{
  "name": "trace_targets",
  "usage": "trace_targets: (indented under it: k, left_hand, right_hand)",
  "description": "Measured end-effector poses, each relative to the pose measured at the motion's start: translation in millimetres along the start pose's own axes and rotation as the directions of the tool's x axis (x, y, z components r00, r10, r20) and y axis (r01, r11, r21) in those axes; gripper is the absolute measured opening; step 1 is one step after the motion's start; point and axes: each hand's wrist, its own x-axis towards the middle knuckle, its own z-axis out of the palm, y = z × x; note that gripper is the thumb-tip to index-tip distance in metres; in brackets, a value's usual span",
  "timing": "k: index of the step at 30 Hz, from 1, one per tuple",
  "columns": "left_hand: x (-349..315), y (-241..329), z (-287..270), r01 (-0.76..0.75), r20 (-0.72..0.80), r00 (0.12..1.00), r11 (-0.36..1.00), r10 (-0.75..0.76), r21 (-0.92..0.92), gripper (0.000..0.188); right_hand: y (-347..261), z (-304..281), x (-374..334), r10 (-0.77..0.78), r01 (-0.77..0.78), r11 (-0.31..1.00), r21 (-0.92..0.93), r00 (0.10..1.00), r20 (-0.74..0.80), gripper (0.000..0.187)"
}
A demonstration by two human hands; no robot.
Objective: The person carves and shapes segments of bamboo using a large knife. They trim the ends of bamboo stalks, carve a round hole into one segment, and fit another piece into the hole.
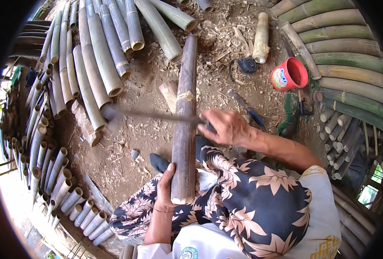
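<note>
A thick brown bamboo pole [184, 142] slants away from my lap, its cut near end pale. My left hand [165, 184] is wrapped round it close to that end, thumb along the side. My right hand [227, 127] is closed round the handle of a machete [157, 115]. The dark blade passes across above the pole toward the left, smeared by motion and broader at its far tip. Whether the blade touches the bamboo I cannot tell. A pale ring node [185, 96] marks the pole's upper half.
Cut bamboo poles [98, 56] lie at the back left, with shorter pieces [85, 213] stacked below. A red bucket [297, 73], a knife [247, 108] and a short bamboo piece [261, 39] lie right of the pole. Split bamboo [347, 56] lines the right. Shavings litter the dirt floor.
</note>
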Motion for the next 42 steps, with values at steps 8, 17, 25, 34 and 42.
trace_targets:
  k: [8, 17, 25, 34, 42]
  left_hand:
    - [8, 3, 3, -0.008, -0.014, 1.000, 0.997, 0.009, 0.083, 0.069]
    - [7, -3, 6, -0.021, -0.060, 0.998, 0.974, 0.036, 0.225, 0.070]
    - [5, 4, 6, -0.035, -0.009, 0.999, 0.993, 0.036, 0.116, 0.068]
    - [1, 32, -45, 0.024, -0.136, 0.990, 0.911, 0.035, 0.411, 0.069]
    - [3, 34, -56, 0.053, -0.074, 0.997, 0.954, -0.033, 0.294, 0.073]
  right_hand:
    - [13, 0, 8, 0.002, -0.006, 0.999, -0.051, 0.996, -0.089, 0.029]
    - [45, 2, -8, 0.255, -0.227, 0.963, -0.148, 0.944, 0.210, 0.026]
    - [-2, -2, -2, -0.075, 0.108, 0.984, 0.139, 0.972, -0.224, 0.035]
    - [29, -28, -21, 0.592, -0.552, 0.426, 0.717, 0.769, 0.241, 0.034]
    - [40, 17, -25, 0.546, -0.723, 0.572, 0.387, 0.688, 0.479, 0.032]
